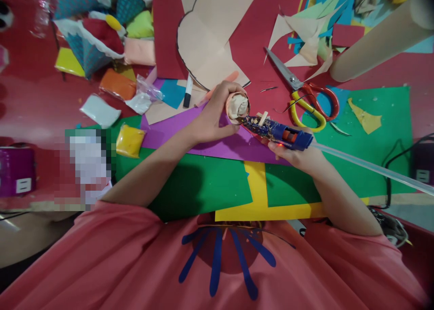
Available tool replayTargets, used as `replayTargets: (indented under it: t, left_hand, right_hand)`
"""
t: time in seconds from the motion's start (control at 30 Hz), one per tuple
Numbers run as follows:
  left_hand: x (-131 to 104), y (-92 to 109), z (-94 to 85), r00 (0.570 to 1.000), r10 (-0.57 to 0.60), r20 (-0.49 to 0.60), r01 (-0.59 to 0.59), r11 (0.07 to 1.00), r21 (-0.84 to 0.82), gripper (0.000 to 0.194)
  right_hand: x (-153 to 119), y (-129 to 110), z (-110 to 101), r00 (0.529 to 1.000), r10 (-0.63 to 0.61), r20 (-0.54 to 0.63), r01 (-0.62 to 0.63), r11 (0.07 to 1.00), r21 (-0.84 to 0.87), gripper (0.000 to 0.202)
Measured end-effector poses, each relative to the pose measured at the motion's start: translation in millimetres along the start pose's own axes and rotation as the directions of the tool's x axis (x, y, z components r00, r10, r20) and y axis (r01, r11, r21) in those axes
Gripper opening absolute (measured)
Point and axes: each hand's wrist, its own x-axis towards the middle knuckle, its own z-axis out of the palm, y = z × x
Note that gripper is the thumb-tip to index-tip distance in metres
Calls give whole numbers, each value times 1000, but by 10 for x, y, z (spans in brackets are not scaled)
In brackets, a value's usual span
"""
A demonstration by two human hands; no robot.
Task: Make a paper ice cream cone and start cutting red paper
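Observation:
My left hand (217,113) is wrapped round a small paper cone (238,107), its round opening facing up and stuffed with crumpled cream paper. In my right hand (293,155) is a blue hot glue gun (280,131), with a red light glowing on its side. The gun's nozzle points left and meets the lower rim of the cone; whether it touches, I cannot tell. A long clear glue stick (369,164) runs out of the gun's back to the right. Bits of dried glue and scraps cling to the gun's front. Purple paper (169,133) lies beneath both hands.
Scissors (298,86) with red and yellow handles lie open beyond my right hand. A cut cream paper shape (206,39) is at the back. Clay packets (130,140) and blue cones (90,43) sit left. A cardboard tube (379,41) and paper scraps (305,34) are back right.

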Motion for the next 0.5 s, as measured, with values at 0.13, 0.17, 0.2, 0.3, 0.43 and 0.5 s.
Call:
replayTargets:
  t: [0.13,0.17,0.2,0.3,0.43,0.5]
  left_hand:
    - [25,99,-13,994,-102,-37,94,980,-173,53]
    - [33,120,-4,991,-127,-47,117,978,-174,50]
    - [41,139,8,986,-159,-58,149,977,-151,44]
    - [58,183,44,969,-236,-69,232,971,-62,23]
    - [69,217,73,968,-241,-67,239,970,-35,11]
    - [71,220,79,966,-247,-73,247,969,-15,12]
  right_hand:
    - [18,40,-8,999,-41,13,41,997,-60,23]
    - [20,47,-9,999,-48,4,49,995,-91,22]
    - [20,51,-8,999,-53,2,53,991,-120,20]
    - [17,59,-2,999,-37,10,38,984,-173,19]
    - [16,89,13,998,-58,-4,56,980,-190,21]
    - [20,110,23,997,-80,-16,76,978,-197,20]
